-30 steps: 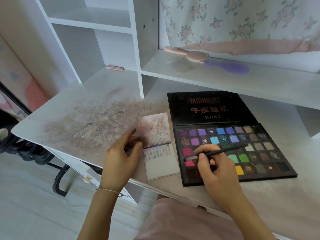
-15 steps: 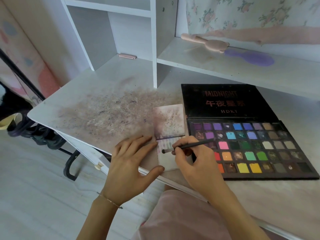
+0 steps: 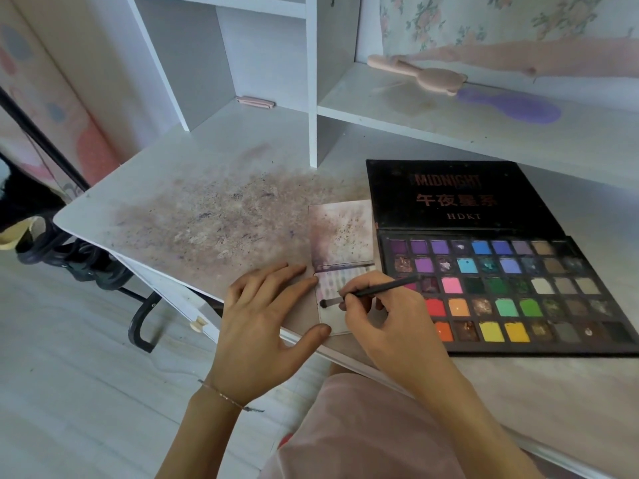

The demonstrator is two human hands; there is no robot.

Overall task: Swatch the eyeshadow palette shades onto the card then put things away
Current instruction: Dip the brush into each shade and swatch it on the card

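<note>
The right hand (image 3: 387, 326) hides the lower right corner of the pale swatch card (image 3: 340, 236); it also covers several pans at the left end of the black open eyeshadow palette (image 3: 511, 288); the palette's right corner leaves the frame.

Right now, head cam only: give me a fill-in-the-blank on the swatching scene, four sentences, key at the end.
1. The right hand pinches a thin black ____, its tip on the swatch card.
2. The left hand lies flat, its fingertips at the card's ____ edge.
3. The eyeshadow palette lies open; the top word on its lid reads ____.
4. On the shelf behind, a pink hairbrush lies beside a ____ one.

Missing words: brush; left; MIDNIGHT; purple
</note>
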